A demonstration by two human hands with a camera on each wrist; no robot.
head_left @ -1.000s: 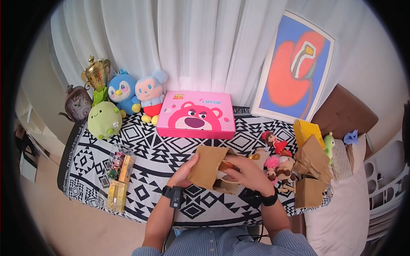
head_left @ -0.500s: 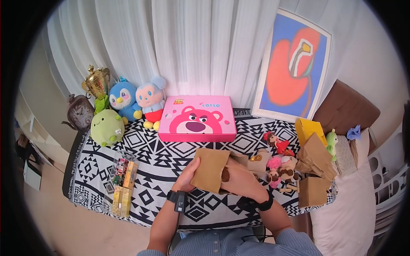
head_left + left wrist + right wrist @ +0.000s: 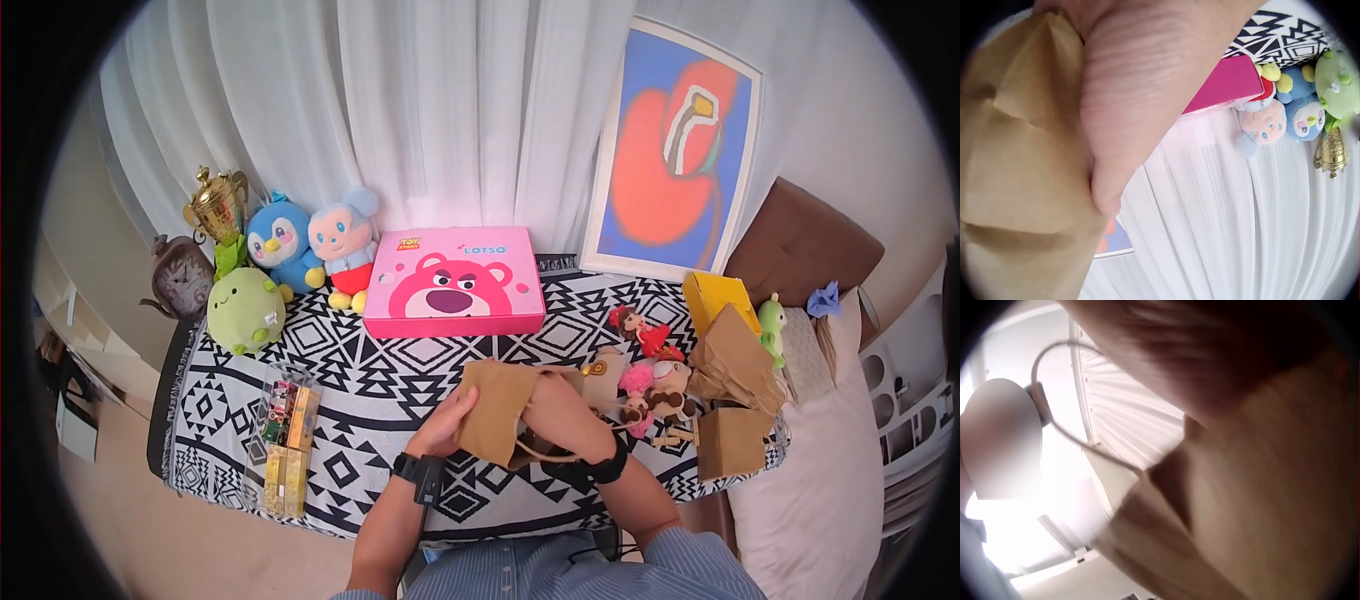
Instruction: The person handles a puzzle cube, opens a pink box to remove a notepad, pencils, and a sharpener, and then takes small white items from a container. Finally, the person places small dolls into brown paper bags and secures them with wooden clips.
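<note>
A brown paper bag [image 3: 490,412] lies on its side in the air over the patterned cloth, its mouth facing right. My left hand [image 3: 443,425] grips it by the bottom end, the thumb [image 3: 1107,190] pressed along the paper in the left wrist view. Through the mouth reaches my right hand [image 3: 562,412], its fingers hidden inside, and I cannot tell what they hold. A thin cord handle [image 3: 1036,369] loops out from the bag's rim in the right wrist view. Just right of the bag, small dolls and plush toys [image 3: 668,385] lie in a group.
Behind the bag sits a pink Lotso box [image 3: 455,285]. Plush toys [image 3: 245,310], a gold trophy [image 3: 215,205] and a clock [image 3: 183,275] stand back left. A clear tray of small boxes [image 3: 287,440] lies left. At right are crumpled paper [image 3: 738,360], a brown box [image 3: 728,443] and a yellow box [image 3: 715,300].
My right hand has gone from the bag's mouth, where something orange-brown showed by its fingers, deeper inside. The bag has tilted slightly, and my left hand keeps its grip.
</note>
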